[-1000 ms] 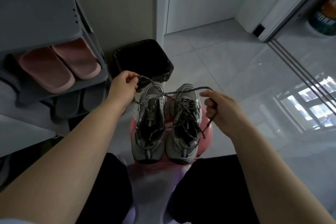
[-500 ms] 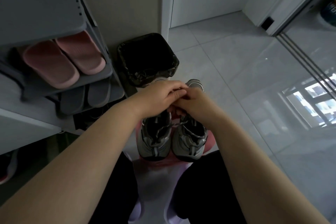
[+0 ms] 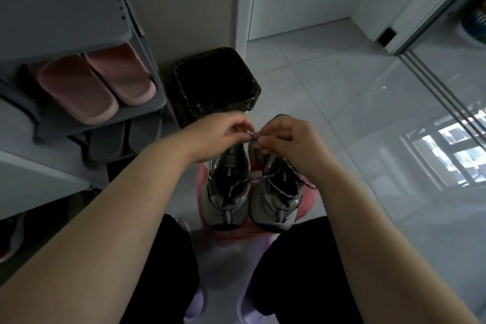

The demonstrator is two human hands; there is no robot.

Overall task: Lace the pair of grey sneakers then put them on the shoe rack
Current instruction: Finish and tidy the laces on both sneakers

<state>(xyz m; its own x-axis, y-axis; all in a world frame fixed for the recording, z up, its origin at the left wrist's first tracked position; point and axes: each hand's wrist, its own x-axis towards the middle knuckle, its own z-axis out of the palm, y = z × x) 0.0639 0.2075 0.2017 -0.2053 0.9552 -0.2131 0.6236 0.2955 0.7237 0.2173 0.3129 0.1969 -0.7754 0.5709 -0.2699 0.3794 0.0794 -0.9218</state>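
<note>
Two grey sneakers stand side by side, heels toward me, on a pink stool (image 3: 304,205): the left sneaker (image 3: 227,192) and the right sneaker (image 3: 276,197). A dark speckled shoelace (image 3: 252,179) trails across both openings. Above the toe ends, my left hand (image 3: 221,137) and my right hand (image 3: 292,142) almost touch, each pinching the lace between thumb and fingers. The sneakers' toes are hidden behind the hands. The grey shoe rack (image 3: 79,42) stands at the left.
Pink slippers (image 3: 97,84) lie on the rack's upper shelf, grey ones (image 3: 123,139) below. A black-lined bin (image 3: 215,81) sits just behind the sneakers. Glossy tiled floor (image 3: 355,126) spreads to the right, with a sliding-door track (image 3: 441,87). My knees flank the stool.
A second ago my hands were spread apart, stretching the lace wide. They came together over the toes and now work the lace close together, slightly parted.
</note>
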